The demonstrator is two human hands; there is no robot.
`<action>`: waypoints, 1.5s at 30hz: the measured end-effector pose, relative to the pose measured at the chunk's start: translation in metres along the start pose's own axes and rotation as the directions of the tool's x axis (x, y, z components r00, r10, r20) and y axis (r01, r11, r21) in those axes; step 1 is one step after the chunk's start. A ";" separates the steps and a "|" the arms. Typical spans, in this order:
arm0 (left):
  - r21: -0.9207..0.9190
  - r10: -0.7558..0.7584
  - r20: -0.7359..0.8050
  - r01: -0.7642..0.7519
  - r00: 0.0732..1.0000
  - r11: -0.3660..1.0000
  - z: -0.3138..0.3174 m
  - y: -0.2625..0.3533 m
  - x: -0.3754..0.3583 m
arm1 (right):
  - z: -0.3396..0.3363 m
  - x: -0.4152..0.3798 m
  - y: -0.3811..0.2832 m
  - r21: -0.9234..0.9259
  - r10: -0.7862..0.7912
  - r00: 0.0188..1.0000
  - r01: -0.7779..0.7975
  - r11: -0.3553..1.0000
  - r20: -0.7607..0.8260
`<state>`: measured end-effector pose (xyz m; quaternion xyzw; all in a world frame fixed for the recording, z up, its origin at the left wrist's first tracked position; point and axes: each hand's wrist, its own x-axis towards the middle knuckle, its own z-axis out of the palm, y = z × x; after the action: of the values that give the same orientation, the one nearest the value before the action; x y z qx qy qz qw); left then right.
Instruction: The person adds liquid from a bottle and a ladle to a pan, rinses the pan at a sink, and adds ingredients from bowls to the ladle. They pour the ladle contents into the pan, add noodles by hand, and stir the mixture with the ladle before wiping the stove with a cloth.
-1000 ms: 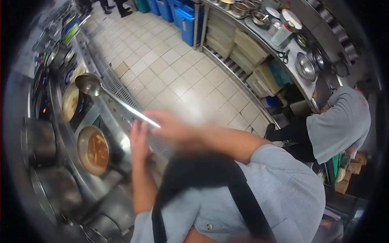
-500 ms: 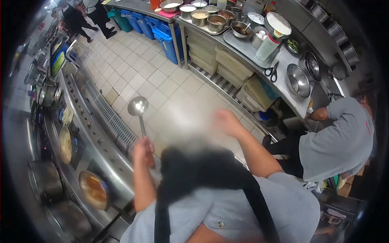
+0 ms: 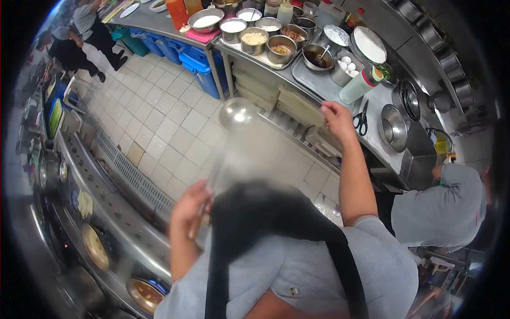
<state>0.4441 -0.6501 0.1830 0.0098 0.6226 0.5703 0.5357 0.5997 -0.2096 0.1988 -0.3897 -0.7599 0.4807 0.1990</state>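
My left hand [image 3: 191, 208] is closed around the handle of a metal ladle [image 3: 237, 114]. The ladle points away from me over the floor, its round bowl shining and its shaft smeared by motion. My right hand [image 3: 337, 118] is raised at the near edge of the right counter, with fingers curled in and nothing visible in them. Nearest to it are a pair of black scissors [image 3: 361, 121], a pale green bottle [image 3: 359, 87] and a metal tray [image 3: 308, 74]. A bowl of dark sauce [image 3: 315, 57] with a spoon and a pot of eggs [image 3: 346, 68] stand farther back.
Metal bowls [image 3: 393, 127] sit on the right counter. Along my left runs the stove [image 3: 114, 199], bearing a pan [image 3: 95, 247] and a pan with reddish-brown contents [image 3: 146, 295]. A co-worker in a grey shirt [image 3: 435, 210] bends at the right. Blue bins [image 3: 199, 66] stand under the far counter.
My view has shifted and turned. The ladle has swung right and forward in my left hand. My right hand has moved forward and right, from over the floor to the counter edge.
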 end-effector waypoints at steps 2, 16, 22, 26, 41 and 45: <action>0.110 0.027 0.210 -0.051 0.977 0.993 -0.003 0.035 0.026 | -0.007 0.030 -0.006 -0.020 -0.012 0.998 0.011 1.000 -0.061; 0.365 -0.095 0.442 -0.082 0.892 0.927 0.060 0.159 0.111 | -0.033 0.273 0.022 -0.489 -0.175 0.960 0.048 0.871 -0.218; 0.373 -0.109 0.412 -0.058 0.905 0.926 0.084 0.175 0.126 | -0.024 0.328 0.003 -0.791 0.083 0.988 -0.152 0.592 -0.128; 0.438 -0.149 0.388 -0.039 0.910 0.898 0.086 0.184 0.137 | -0.021 0.338 0.005 -0.771 0.146 0.977 -0.211 0.600 -0.154; 0.464 -0.202 0.402 -0.008 0.893 0.886 0.092 0.222 0.164 | -0.002 0.185 0.050 0.433 0.443 0.850 -0.299 0.850 -0.284; 0.414 -0.205 0.412 0.018 0.888 0.910 0.095 0.229 0.164 | -0.002 0.168 0.049 0.553 0.462 0.833 -0.239 0.798 -0.306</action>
<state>0.3022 -0.4013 0.2620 0.2128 0.5855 0.3812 0.6831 0.5172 -0.0658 0.1437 -0.5581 -0.4611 0.5900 0.3575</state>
